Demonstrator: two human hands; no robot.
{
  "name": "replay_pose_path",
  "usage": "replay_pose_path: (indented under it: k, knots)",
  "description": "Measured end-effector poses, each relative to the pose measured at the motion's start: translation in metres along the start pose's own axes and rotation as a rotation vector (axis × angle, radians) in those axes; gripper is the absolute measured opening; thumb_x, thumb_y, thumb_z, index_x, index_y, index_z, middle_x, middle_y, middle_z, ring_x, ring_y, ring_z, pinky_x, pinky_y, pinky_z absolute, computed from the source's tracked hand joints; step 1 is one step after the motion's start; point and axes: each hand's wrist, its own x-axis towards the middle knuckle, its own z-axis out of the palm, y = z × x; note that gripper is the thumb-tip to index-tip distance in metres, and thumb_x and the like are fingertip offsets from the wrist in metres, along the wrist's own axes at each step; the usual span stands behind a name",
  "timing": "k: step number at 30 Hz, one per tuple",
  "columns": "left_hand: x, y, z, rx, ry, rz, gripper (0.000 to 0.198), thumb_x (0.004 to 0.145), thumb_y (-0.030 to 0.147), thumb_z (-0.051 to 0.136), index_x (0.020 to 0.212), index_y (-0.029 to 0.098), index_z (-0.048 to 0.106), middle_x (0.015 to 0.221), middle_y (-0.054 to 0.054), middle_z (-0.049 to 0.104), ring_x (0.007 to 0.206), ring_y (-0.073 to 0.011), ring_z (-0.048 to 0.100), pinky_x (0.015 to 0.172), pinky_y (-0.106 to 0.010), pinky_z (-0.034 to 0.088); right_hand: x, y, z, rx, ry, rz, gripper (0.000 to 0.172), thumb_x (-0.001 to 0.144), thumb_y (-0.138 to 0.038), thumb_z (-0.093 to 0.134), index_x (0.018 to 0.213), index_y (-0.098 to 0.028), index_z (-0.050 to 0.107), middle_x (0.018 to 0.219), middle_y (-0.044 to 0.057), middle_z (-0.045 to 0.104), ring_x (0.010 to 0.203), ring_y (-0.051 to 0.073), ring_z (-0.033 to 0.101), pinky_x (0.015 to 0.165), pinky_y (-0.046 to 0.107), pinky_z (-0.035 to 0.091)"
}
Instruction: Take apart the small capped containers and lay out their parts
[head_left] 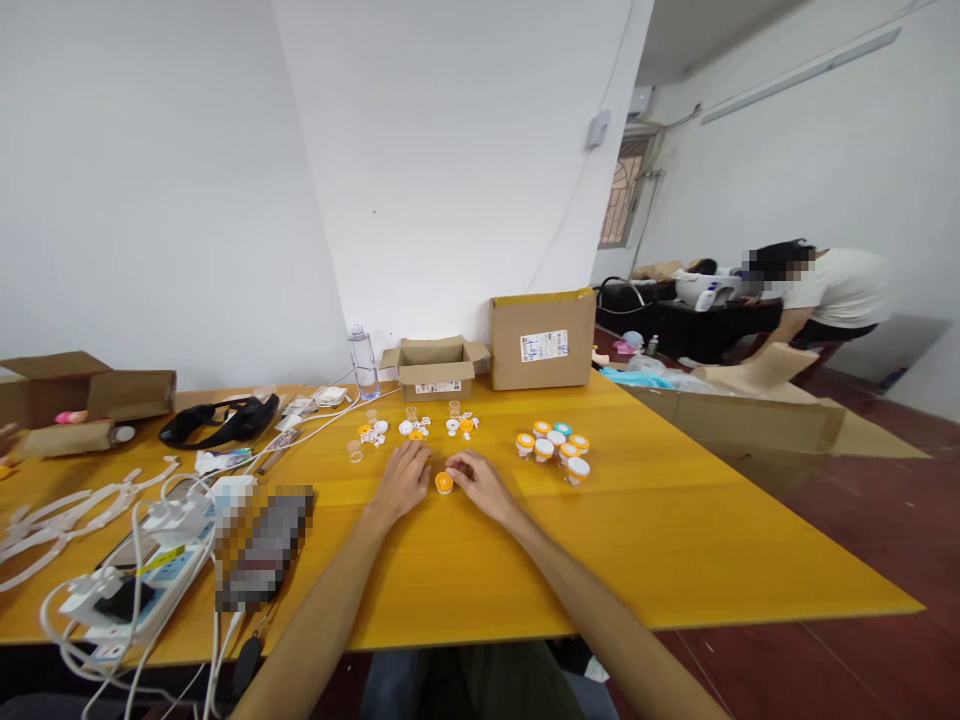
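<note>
An orange round cap (444, 483) with a pale base sits on the table between my hands. My right hand (481, 484) curls in from the right, its thumb and fingertips at the cap's edge. Just left of it, my left hand (405, 480) rests palm down with its fingers stretched forward, holding nothing that I can see. Beyond my hands lie small piles of white and orange round parts (414, 430), with clear plastic cups (411, 413) behind them. To the right stands a group of assembled cups with white, orange and teal tops (555, 440).
An open cardboard box (435, 376) and a closed carton (541, 345) stand by the wall, beside a clear bottle (364, 362). Power strips (150, 585) with tangled white cables cover the left side, near a black strap (217, 422). Another person (832, 295) bends over at the far right.
</note>
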Motion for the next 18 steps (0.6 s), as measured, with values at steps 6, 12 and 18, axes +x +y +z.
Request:
replay_pose_path:
  k: [6,12,18]
  knots:
    - [0.002,-0.003,0.006,0.034,0.01,0.02,0.028,0.092,0.016,0.046,0.113,0.024,0.063,0.12,-0.008,0.067,0.119,-0.0241,0.054,0.098,-0.04,0.041,0.0,-0.002,0.0,-0.008,-0.003,0.007,0.007,0.08,-0.024,0.057,0.08,-0.021,0.063,0.077,0.001,0.064,0.071,0.017,0.059,0.071,0.03,0.049]
    - [0.002,-0.015,-0.004,0.129,0.025,-0.102,0.025,0.09,0.016,0.046,0.091,0.024,0.07,0.103,-0.008,0.071,0.107,-0.0261,0.06,0.1,-0.044,0.038,0.001,-0.004,-0.001,-0.001,-0.015,0.019,0.007,0.08,-0.024,0.058,0.079,-0.021,0.063,0.078,0.001,0.065,0.071,0.017,0.06,0.071,0.03,0.049]
    - [0.0,-0.019,-0.011,0.213,0.033,-0.193,0.026,0.086,0.012,0.048,0.083,0.023,0.07,0.094,-0.01,0.071,0.102,-0.029,0.062,0.101,-0.05,0.036,0.0,-0.006,-0.002,-0.018,-0.014,0.033,0.006,0.08,-0.023,0.058,0.079,-0.021,0.064,0.079,0.001,0.065,0.072,0.017,0.06,0.072,0.03,0.05]
